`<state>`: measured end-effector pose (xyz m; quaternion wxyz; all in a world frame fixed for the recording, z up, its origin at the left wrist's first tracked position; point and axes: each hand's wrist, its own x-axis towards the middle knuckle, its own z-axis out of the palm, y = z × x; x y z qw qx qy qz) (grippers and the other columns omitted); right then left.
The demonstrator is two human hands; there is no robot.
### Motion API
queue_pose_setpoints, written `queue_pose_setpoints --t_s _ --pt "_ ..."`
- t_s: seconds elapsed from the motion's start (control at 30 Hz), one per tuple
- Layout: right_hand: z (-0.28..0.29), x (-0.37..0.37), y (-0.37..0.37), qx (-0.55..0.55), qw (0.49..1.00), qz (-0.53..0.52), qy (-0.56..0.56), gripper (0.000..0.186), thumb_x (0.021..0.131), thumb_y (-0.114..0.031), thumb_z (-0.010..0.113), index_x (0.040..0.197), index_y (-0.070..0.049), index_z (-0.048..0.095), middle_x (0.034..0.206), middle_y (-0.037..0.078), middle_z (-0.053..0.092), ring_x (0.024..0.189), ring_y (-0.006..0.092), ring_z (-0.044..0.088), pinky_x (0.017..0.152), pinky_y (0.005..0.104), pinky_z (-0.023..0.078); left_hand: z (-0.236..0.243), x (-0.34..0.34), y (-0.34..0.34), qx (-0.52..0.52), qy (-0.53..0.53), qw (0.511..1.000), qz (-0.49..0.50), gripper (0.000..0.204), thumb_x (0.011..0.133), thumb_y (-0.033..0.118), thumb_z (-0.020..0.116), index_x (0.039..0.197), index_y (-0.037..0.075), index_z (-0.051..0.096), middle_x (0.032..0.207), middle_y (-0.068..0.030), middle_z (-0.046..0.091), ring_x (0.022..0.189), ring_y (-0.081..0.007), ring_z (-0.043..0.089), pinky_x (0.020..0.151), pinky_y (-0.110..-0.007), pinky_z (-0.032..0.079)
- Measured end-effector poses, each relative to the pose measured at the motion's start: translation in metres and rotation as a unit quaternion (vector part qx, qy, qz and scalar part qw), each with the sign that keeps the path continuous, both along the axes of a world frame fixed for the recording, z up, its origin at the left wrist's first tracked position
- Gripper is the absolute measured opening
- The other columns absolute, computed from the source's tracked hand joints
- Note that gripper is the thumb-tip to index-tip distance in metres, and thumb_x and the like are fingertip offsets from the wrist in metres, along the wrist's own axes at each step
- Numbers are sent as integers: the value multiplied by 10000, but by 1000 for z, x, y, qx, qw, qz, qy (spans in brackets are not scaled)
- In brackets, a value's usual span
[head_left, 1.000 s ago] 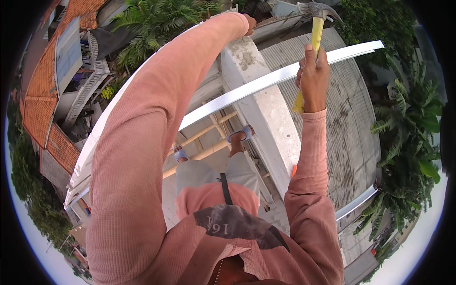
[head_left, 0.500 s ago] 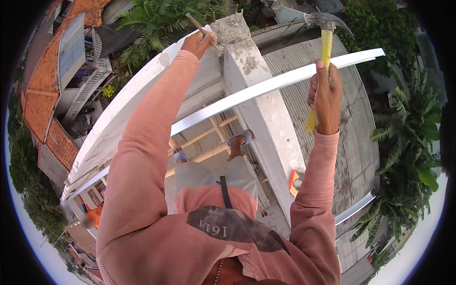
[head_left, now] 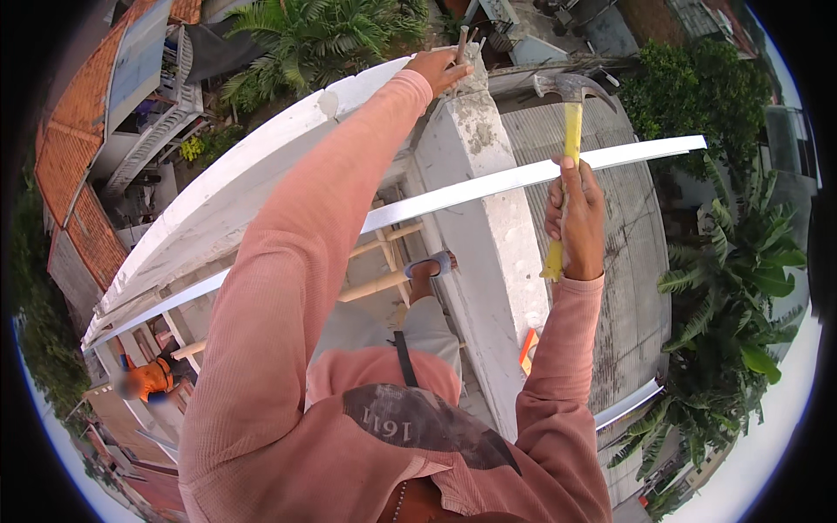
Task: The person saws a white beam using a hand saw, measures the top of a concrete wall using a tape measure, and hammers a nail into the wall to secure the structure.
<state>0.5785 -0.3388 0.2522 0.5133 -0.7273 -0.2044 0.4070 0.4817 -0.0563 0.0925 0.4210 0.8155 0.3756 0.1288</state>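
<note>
My left hand [head_left: 438, 72] is closed round a short metal rod, probably a chisel [head_left: 462, 42]. It points upward at the rough concrete top of a white pillar [head_left: 478, 131], where thin bars stick up just beside it. Whether its lower end touches the concrete is hidden by my fingers. In my right hand [head_left: 579, 218] is a claw hammer [head_left: 573, 131] with a worn yellow handle. Its steel head is raised, to the right of the pillar top and apart from the rod. A long shiny metal channel [head_left: 471, 192] crosses below the hammer head, passing behind my right hand.
My sandalled foot [head_left: 429, 265] is beside the pillar, near bamboo poles [head_left: 377, 285]. A white wall [head_left: 235, 161] curves away left. Corrugated roofing [head_left: 610, 261] lies right, beyond a drop. An orange-red object [head_left: 528, 349] sits by my right forearm. A person in orange [head_left: 155, 378] is far lower left.
My left hand has moved right along the wall to the pillar top, and its rod has turned from slanted to nearly upright. The hammer has shifted slightly left and down in view.
</note>
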Motion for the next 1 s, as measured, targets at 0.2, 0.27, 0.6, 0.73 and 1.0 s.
queue_pose_setpoints --t_s 0.2,0.27,0.6,0.73,1.0 --pt "7 1 -7 0 1000 -14 -28 316 1030 -389 504 1023 -75 544 621 -70 389 431 -10 319 358 171 269 0 23 16 20 72 990 -117 500 962 504 533 1079 35 663 924 -133 724 870 -260 711 822 -382 538" --pt "10 4 -10 -1 999 -15 -33 321 1029 -395 504 1015 -76 542 621 -71 391 432 -10 323 358 171 271 10 33 13 75 115 976 -168 487 963 485 530 1076 31 663 941 -154 716 900 -298 695 837 -412 522" --pt "29 5 1 2 994 -5 -105 374 1026 -437 499 1025 -67 550 609 -76 399 439 -5 331 379 176 272 36 54 16 154 230 898 -341 438 949 383 518 1174 28 638 1029 -213 687 996 -383 645 891 -488 467" --pt "40 3 17 47 986 10 -159 362 1036 -424 483 1037 -69 556 610 -79 398 452 -12 341 396 168 281 33 49 17 145 217 911 -320 449 931 380 530 1187 25 629 1072 -218 677 1022 -390 640 895 -496 465" --pt "-36 10 57 6 875 113 -471 320 1057 -335 456 1025 -24 523 650 158 547 527 210 543 506 358 428 15 73 24 137 240 913 -300 412 924 390 557 1177 76 642 1079 -189 687 1025 -382 642 895 -491 464"
